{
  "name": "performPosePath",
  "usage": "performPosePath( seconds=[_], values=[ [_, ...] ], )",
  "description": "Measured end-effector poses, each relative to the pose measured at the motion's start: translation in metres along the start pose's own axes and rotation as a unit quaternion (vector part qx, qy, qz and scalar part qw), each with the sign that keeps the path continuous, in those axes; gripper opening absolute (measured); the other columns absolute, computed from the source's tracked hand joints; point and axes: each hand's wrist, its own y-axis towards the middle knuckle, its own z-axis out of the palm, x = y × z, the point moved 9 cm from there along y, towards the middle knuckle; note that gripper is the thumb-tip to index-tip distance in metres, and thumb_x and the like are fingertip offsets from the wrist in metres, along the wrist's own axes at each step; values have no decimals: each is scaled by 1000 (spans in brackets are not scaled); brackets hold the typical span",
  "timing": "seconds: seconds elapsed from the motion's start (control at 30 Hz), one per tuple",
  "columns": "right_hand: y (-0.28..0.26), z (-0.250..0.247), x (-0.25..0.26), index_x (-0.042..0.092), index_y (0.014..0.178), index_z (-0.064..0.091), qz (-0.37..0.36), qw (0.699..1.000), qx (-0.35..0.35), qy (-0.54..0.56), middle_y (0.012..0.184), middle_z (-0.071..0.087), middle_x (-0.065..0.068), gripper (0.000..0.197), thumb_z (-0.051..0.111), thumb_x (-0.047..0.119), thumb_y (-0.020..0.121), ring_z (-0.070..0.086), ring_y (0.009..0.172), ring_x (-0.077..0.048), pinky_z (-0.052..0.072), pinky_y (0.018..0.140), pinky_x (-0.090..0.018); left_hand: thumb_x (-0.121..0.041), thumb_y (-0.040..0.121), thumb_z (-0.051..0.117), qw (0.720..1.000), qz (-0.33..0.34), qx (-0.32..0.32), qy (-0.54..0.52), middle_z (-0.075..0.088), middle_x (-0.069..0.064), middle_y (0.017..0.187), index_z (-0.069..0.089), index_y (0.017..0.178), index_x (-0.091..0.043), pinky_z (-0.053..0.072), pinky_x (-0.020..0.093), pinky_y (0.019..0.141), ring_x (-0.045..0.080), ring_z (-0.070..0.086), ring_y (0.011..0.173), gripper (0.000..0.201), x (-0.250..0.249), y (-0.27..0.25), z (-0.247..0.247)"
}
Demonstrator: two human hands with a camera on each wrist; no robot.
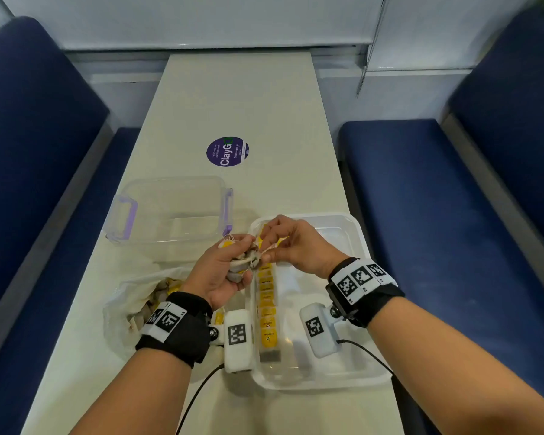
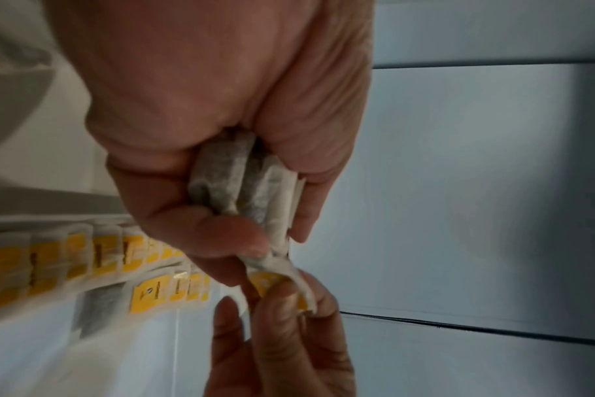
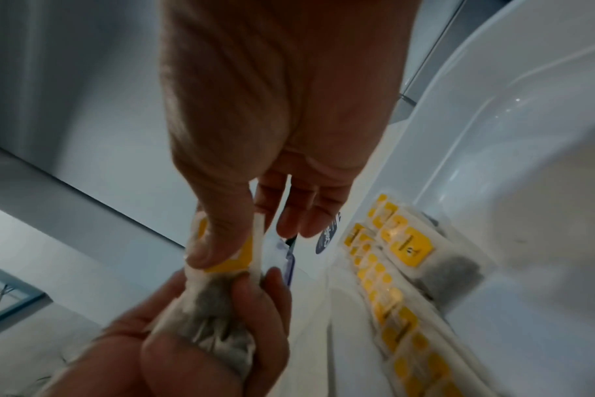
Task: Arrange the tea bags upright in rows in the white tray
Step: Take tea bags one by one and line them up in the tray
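Note:
My left hand grips a bunch of tea bags just left of the white tray. My right hand pinches the yellow-tagged top of one tea bag from that bunch, thumb against forefinger. Inside the tray a row of upright tea bags with yellow tags runs along its left side, and a short second row begins beside it at the far end.
A clear plastic bag holding more tea bags lies at the left front. An empty clear box with purple clips stands behind it. A purple round sticker marks the table. Blue benches flank the table.

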Motion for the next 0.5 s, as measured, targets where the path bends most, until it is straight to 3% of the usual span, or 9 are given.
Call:
performPosePath(
  seconds=[0.1,0.2,0.33,0.43,0.5],
  values=[
    [0,-5,8,13,77,67,4,1000,1,12,84,63,-3,22,72,-8,76,61,78,-9,52,77,-21,-17,91,65,1000,3,0,16,66,7,78,61,84,-19,43,19,44,20,66,66,8,0,0,-1],
    [-1,-14,9,9,85,68,28,999,-5,-26,74,65,0,17,70,-6,79,61,67,-5,51,72,-18,-15,91,66,999,16,-24,30,66,5,80,62,88,-17,44,20,45,21,66,70,5,-1,0,-10],
    [-2,-26,5,27,88,53,72,987,-28,-141,64,58,2,37,81,8,71,49,53,-10,43,53,-20,-17,87,70,996,34,-11,81,68,0,77,70,97,-17,46,22,51,19,66,73,11,-4,-5,-5],
    [-3,-21,9,25,78,44,64,986,-19,-152,63,55,1,44,83,8,68,45,51,-11,40,49,-20,-22,84,72,991,35,11,126,68,2,81,71,104,-19,46,23,54,19,67,73,20,-3,-7,6],
    [-2,-17,10,23,73,42,51,984,-7,-170,62,51,3,46,85,8,65,42,53,-11,39,50,-22,-21,87,71,989,32,16,146,69,2,79,69,98,-19,45,24,55,18,67,71,12,-1,-6,10]
  ],
)
